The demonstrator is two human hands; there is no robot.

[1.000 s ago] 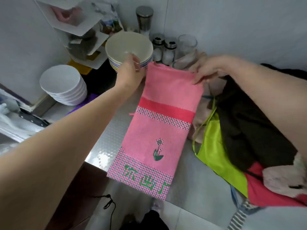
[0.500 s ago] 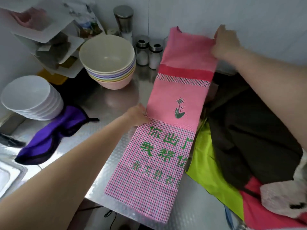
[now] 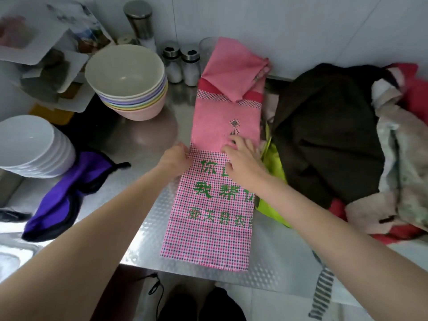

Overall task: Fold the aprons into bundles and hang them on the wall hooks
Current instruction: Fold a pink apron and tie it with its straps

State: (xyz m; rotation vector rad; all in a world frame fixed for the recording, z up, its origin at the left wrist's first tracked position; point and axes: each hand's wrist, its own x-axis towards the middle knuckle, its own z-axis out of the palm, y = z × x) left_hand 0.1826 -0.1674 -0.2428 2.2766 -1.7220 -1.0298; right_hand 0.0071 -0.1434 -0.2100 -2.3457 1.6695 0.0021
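Observation:
A pink apron (image 3: 215,218), folded into a long strip with a checked lower part and green lettering, lies flat on the steel counter (image 3: 148,212). Its far end flops over in a loose fold near the wall. My left hand (image 3: 174,156) touches the strip's left edge at mid-length; whether it pinches the cloth is hidden. My right hand (image 3: 242,150) rests flat on the strip with fingers spread, just below the small flower motif. A heap of other aprons (image 3: 328,135), black, lime green, red and pale, lies to the right.
A stack of pastel bowls (image 3: 127,79) stands at the back left, white bowls (image 3: 30,144) further left. A purple cloth (image 3: 64,195) lies by the sink edge. Shakers (image 3: 180,63) and a steel canister (image 3: 139,22) line the wall. The counter's front edge is just below the strip.
My right hand let go of the far end, which flopped over, and came down onto the strip's middle. The left hand stayed at the left edge. The strip now lies flat on the counter.

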